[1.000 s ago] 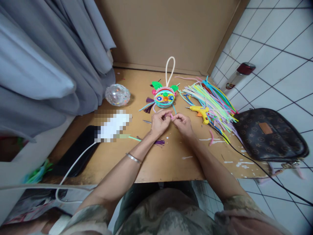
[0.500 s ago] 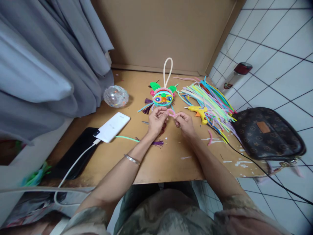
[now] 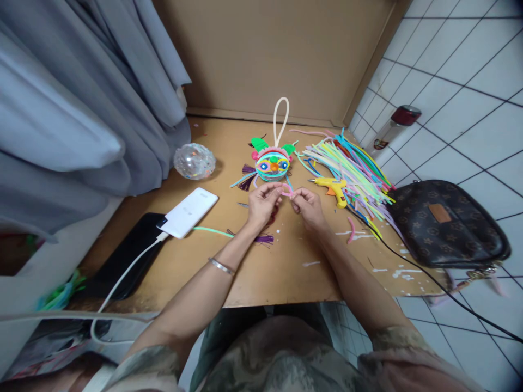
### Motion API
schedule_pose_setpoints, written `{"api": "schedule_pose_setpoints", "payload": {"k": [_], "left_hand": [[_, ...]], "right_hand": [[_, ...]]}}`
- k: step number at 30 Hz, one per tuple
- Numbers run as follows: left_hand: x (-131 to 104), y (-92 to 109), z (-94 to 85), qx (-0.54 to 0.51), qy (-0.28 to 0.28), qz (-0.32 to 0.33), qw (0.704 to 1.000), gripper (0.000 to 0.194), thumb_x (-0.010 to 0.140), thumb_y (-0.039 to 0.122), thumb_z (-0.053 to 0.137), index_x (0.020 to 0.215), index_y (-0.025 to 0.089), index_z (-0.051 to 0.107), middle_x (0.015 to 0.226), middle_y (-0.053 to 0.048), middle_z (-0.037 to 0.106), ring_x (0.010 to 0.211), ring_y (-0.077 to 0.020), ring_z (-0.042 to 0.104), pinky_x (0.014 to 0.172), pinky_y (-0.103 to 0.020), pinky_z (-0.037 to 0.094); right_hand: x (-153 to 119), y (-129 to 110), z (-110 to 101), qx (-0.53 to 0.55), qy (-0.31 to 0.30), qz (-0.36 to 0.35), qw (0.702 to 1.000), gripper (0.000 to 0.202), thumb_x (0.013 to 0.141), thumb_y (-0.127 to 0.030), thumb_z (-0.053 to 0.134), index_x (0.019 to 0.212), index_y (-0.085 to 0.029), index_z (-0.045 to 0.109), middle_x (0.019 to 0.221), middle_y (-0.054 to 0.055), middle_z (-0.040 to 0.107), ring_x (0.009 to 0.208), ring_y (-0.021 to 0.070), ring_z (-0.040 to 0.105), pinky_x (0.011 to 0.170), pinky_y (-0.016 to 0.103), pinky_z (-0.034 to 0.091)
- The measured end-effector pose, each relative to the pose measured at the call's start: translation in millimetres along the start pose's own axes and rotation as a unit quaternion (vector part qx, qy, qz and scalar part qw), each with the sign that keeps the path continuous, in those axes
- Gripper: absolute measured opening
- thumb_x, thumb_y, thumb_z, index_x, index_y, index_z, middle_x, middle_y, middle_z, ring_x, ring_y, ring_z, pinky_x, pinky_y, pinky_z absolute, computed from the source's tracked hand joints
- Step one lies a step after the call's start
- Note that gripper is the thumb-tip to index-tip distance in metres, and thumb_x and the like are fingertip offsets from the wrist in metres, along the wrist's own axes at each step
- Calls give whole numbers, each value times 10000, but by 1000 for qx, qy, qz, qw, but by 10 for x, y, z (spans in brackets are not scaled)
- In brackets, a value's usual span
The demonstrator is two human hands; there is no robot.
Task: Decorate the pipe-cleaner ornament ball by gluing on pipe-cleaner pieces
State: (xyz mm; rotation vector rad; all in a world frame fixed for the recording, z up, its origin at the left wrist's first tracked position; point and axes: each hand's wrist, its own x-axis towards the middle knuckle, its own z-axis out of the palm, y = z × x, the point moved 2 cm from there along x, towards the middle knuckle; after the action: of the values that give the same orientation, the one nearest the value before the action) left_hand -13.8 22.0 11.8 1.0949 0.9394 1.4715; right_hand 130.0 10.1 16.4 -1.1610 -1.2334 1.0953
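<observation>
A pink pipe cleaner (image 3: 286, 189), bent into a small loop, is stretched between my two hands. My left hand (image 3: 263, 202) pinches its left side, and my right hand (image 3: 306, 204) pinches its right end. Just beyond my fingers lies a colourful lion-head ornament (image 3: 273, 165) with green ears, blue eyes, an orange nose and a white hanging loop (image 3: 281, 121). Purple tassels (image 3: 245, 182) and a light blue strip stick out at its left. Part of a red thing shows beneath my left hand; its kind is hidden.
Right of my hands sit a yellow glue gun (image 3: 335, 190), its black cable, and a heap of coloured pipe cleaners (image 3: 347, 166). A brown handbag (image 3: 449, 223) rests at the right edge. Leftward are a clear speckled ball (image 3: 195, 161), a white power bank (image 3: 188, 212) and a black phone-like slab (image 3: 126, 261).
The pink loop looks flatter and slightly lower between my fingers. Both hands keep their pinch and have barely moved.
</observation>
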Motion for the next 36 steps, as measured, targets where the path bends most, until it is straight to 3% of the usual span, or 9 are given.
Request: {"api": "schedule_pose_setpoints", "payload": {"k": [10, 14, 16, 20, 25, 36], "left_hand": [[-2, -4, 3, -22, -8, -12, 1000, 373, 676, 473, 860, 874, 175, 753, 633, 5, 668, 529, -89, 545, 498, -207, 424], [-5, -36, 43, -81, -45, -33, 995, 499, 602, 441, 913, 1000, 192, 745, 838, -24, 742, 585, -79, 572, 552, -214, 466], [-8, -63, 67, -110, -76, -57, 989, 532, 581, 416, 930, 1028, 193, 749, 831, -17, 735, 594, -76, 566, 559, -211, 466], [11, -88, 76, -167, -113, -111, 973, 437, 600, 368, 927, 963, 182, 770, 773, -8, 707, 600, -67, 563, 593, -202, 490], [67, -48, 32, -225, -92, -131, 961, 272, 742, 381, 845, 904, 175, 774, 802, -24, 712, 615, -58, 578, 608, -179, 517], [50, -72, 23, -239, -114, -149, 953, 278, 693, 293, 899, 897, 152, 775, 713, 8, 669, 584, -35, 556, 618, -166, 507]], "right_hand": [[5, 10, 10, 9, 3, 3, 1000, 193, 671, -398, 665, 667, -226, 577, 463, -89, 453, 445, 73, 341, 479, 231, 251], [2, -9, 21, 37, 2, 13, 999, 194, 666, -400, 656, 672, -225, 572, 457, -83, 465, 441, 75, 349, 476, 230, 246], [2, -14, 23, 52, 1, 21, 998, 204, 663, -411, 658, 674, -226, 572, 455, -84, 465, 436, 73, 355, 478, 232, 252], [-8, -37, 25, 82, -16, 42, 996, 188, 643, -394, 652, 683, -226, 578, 460, -82, 479, 442, 75, 378, 485, 231, 270], [-37, -84, 52, 108, -47, 66, 991, 162, 622, -358, 655, 650, -220, 573, 449, -82, 479, 430, 71, 371, 471, 224, 245], [-36, -64, 61, 93, -46, 45, 994, 146, 632, -348, 645, 637, -216, 584, 437, -88, 474, 415, 63, 356, 464, 221, 216]]}}
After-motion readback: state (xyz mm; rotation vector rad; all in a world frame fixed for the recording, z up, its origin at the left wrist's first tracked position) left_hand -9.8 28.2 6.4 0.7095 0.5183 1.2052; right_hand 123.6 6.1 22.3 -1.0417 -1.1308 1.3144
